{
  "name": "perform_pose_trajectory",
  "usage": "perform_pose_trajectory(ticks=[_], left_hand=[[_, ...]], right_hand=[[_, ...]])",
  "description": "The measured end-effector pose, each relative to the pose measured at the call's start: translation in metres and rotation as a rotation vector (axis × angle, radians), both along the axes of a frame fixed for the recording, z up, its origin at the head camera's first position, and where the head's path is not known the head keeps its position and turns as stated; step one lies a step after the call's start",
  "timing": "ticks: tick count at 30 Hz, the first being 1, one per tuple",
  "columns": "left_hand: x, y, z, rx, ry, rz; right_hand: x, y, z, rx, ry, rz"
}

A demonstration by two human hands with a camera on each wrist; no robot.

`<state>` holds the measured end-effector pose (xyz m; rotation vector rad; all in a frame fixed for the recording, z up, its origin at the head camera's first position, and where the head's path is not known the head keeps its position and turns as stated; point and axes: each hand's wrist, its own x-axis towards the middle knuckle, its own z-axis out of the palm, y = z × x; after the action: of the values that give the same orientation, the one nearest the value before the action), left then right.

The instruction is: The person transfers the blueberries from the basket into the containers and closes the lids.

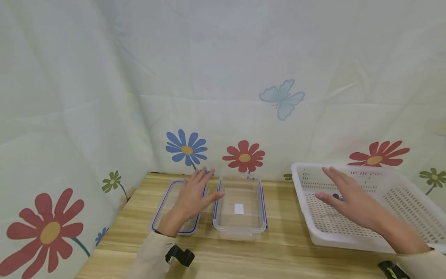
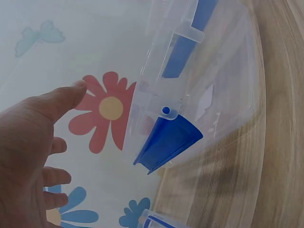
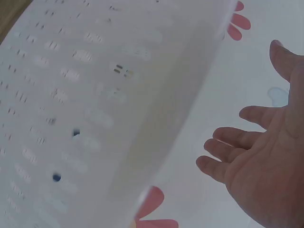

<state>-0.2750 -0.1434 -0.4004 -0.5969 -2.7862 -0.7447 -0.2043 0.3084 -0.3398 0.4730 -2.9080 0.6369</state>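
Note:
My left hand (image 1: 191,199) hovers with its fingers spread above a clear lid (image 1: 188,229) edged in blue. Its thumb points toward a clear rectangular food container (image 1: 240,228) with a small white label. Blue latches (image 2: 168,142) hang along the container's side in the left wrist view. Over a white perforated basket (image 1: 348,242) my right hand (image 1: 360,205) is held out, fingers extended, holding nothing. A small dark object (image 1: 336,196) lies in the basket, partly hidden behind that hand; its kind cannot be made out.
A wood-grain table (image 1: 278,255) carries everything. Behind and to the left hangs a pale curtain (image 1: 223,77) printed with flowers and a butterfly. The basket stands at the right, with the container in the middle and the lid at the left.

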Motion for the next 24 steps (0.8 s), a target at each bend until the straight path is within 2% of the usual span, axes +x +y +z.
perform_pose_trajectory(ticks=[8, 15, 24], left_hand=[[-0.004, 0.005, -0.008, 0.048, 0.025, -0.026], [-0.005, 0.006, -0.017, 0.096, 0.012, -0.033], [-0.005, 0.007, -0.018, 0.146, -0.011, -0.041]], right_hand=[[-0.005, 0.018, 0.008, -0.025, 0.002, -0.022], [-0.007, 0.032, 0.010, -0.022, 0.083, -0.010], [-0.013, 0.054, 0.008, -0.079, 0.191, 0.003]])
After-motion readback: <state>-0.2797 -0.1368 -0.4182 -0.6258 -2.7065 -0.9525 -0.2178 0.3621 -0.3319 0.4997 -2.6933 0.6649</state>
